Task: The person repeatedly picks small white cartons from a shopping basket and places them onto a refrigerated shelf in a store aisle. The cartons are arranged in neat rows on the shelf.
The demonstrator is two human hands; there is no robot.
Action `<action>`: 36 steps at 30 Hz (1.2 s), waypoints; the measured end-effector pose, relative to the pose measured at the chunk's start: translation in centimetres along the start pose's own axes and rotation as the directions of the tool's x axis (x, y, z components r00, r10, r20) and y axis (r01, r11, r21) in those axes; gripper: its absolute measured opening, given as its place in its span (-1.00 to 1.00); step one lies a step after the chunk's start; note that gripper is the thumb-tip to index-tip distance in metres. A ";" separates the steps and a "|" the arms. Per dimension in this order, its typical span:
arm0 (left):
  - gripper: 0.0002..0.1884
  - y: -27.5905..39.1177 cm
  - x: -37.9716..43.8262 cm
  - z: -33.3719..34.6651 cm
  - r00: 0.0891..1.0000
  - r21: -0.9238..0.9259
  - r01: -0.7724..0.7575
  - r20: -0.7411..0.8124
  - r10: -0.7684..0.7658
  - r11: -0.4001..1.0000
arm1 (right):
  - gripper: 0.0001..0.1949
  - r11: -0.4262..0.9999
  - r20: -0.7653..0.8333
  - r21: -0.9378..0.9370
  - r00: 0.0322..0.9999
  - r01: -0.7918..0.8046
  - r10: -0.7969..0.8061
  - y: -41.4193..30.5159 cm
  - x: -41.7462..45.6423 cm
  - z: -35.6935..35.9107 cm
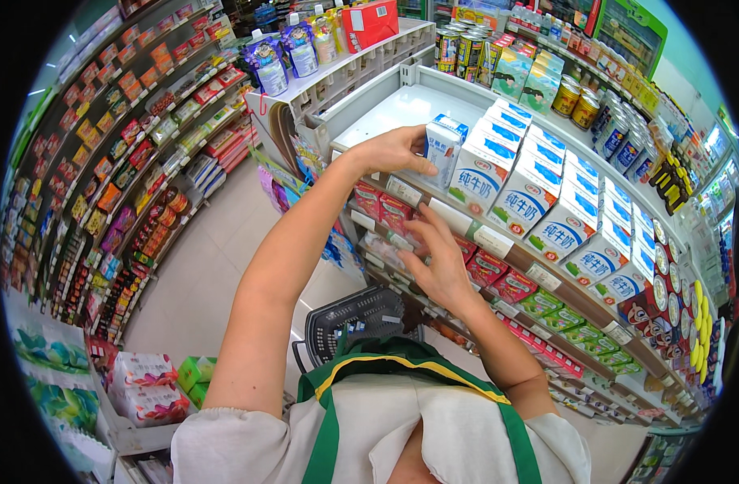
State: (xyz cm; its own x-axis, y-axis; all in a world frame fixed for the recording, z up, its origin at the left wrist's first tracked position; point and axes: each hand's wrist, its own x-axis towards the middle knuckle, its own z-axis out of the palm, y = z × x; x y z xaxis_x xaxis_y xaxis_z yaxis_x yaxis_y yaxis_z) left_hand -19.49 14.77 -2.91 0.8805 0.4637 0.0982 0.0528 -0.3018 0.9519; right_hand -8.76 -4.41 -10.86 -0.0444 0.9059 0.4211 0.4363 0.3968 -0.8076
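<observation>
My left hand [399, 151] grips a small blue-and-white drink carton [445, 150], its thumb on the front and its fingers behind. The carton stands upright at the front left of the white top shelf [399, 115], beside a row of white milk cartons [481, 175] with blue tops. More rows of such cartons [526, 202] run to the right. My right hand [439, 260] holds nothing; its fingers are spread in front of the shelf edge, near the red cartons [395, 212] on the tier below.
A dark plastic basket [327, 320] stands on the floor close before me. Drink pouches [266, 63] and a red box [370, 25] stand on the neighbouring unit. Cans [447, 51] line the shelf behind. A stocked snack rack [133, 145] curves along the left; packaged goods [148, 387] sit lower left.
</observation>
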 end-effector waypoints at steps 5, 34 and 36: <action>-0.33 -0.6 -0.5 -0.9 0.998 0.013 -0.056 -0.016 0.056 0.998 | -0.55 1.000 -0.001 -0.010 1.000 0.016 -0.016 0.1 -0.3 0.1; -0.48 -23.2 -33.7 19.6 0.394 -0.317 0.654 -0.632 -0.667 0.687 | -0.41 0.922 0.665 -0.204 0.645 -0.328 0.377 11.9 -6.9 18.2; -0.48 -22.9 -33.2 19.0 0.422 -0.307 0.660 -0.603 -0.677 0.685 | -0.41 0.933 0.666 -0.170 0.661 -0.316 0.345 11.8 -6.8 18.1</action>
State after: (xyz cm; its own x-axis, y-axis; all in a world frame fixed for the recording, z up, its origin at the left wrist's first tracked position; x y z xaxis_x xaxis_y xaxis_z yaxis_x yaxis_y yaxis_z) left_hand -40.93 -9.54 -33.52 0.0522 0.9022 -0.4281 0.4731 0.3552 0.8063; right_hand -19.63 -3.25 -30.73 -0.4778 0.8342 -0.2754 0.5738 0.0589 -0.8169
